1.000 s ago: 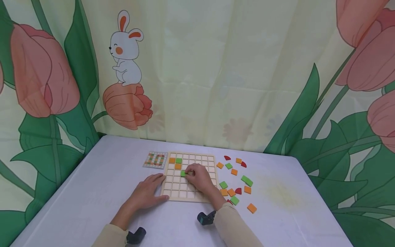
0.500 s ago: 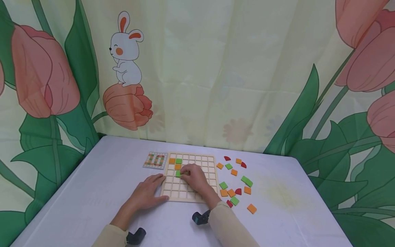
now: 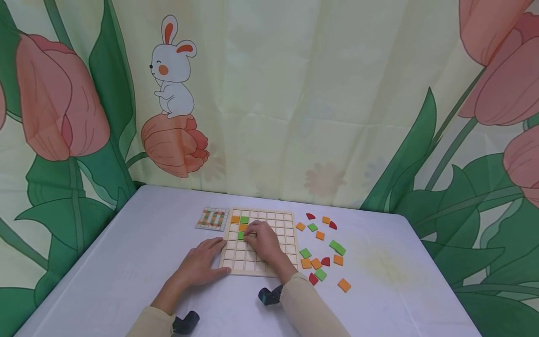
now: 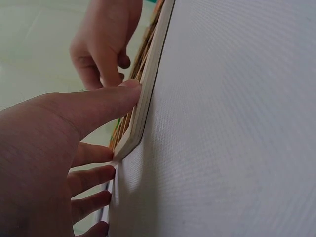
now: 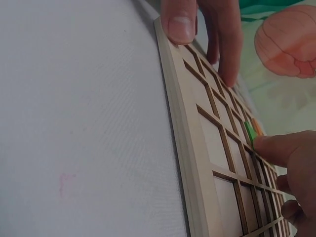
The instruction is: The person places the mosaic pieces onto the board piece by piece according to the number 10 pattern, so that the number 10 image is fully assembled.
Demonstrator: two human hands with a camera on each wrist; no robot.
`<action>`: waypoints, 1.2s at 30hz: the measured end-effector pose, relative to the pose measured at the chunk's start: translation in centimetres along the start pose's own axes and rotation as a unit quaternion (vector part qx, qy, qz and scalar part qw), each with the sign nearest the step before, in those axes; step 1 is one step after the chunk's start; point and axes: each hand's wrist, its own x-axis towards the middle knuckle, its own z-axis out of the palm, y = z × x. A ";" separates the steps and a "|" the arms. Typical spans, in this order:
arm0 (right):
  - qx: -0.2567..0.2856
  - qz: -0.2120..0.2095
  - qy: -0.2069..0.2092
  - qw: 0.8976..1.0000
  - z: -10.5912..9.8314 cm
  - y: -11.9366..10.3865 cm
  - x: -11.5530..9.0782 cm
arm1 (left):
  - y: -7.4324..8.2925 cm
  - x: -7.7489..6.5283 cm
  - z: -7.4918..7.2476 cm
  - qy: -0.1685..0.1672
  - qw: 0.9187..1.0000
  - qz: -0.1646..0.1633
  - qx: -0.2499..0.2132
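A light wooden grid board [image 3: 261,273] lies on the table before me. My right hand [image 3: 264,242] is over its left-middle part, fingertips on a green square tile [image 3: 241,236]; the tile looks slightly tilted at its cell in the right wrist view, and part of it is hidden by the fingers. Two orange tiles and another green tile [image 3: 244,220] sit in cells near the board's top left corner. My left hand [image 3: 198,264] rests at the lower left edge, fingers spread, its thumb [image 4: 111,101] touching the board's side in the left wrist view.
A small pattern card [image 3: 212,219] lies left of the board. Loose orange, green and red pieces are scattered to its right, among them an orange square [image 3: 344,285] and a red quarter-round [image 3: 310,216]. A flowered curtain [image 3: 294,117] hangs behind the table.
My right hand has moved left across the board with the green tile, to a cell below the upper orange and green ones. The left hand has stayed in place.
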 end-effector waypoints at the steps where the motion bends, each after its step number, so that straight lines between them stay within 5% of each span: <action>1: 0.001 0.003 -0.002 1.000 0.0 0.0 0.0 | 0.0 0.0 0.0 -0.001 1.000 0.000 0.000; 26: 0.044 0.038 0.026 0.998 -2.7 2.3 -2.3 | -0.1 0.1 -0.6 -0.002 1.000 -0.003 0.003; 36: 0.056 0.088 0.037 0.994 -4.6 3.7 -4.4 | 0.2 0.0 -0.2 -0.006 1.000 -0.005 -0.007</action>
